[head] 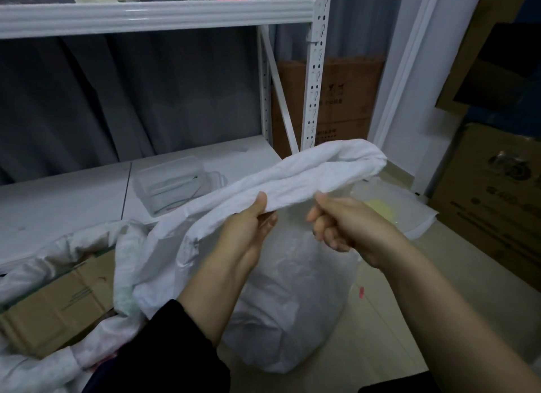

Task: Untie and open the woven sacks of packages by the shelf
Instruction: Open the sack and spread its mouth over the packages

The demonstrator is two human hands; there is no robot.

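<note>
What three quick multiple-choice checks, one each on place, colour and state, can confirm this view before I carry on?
1. Where is the clear plastic box?
A. on the low shelf board
B. inside the sack
C. on the top shelf

2. What colour is the sack being opened?
A. blue
B. white
C. brown

3. What is the left hand doing?
A. hanging empty
B. resting on cardboard
C. gripping the sack's gathered top

Answers: 1 A, it sits on the white board; 2 B, the fabric is white; 3 C, thumb on top, fingers beneath the fabric.
</note>
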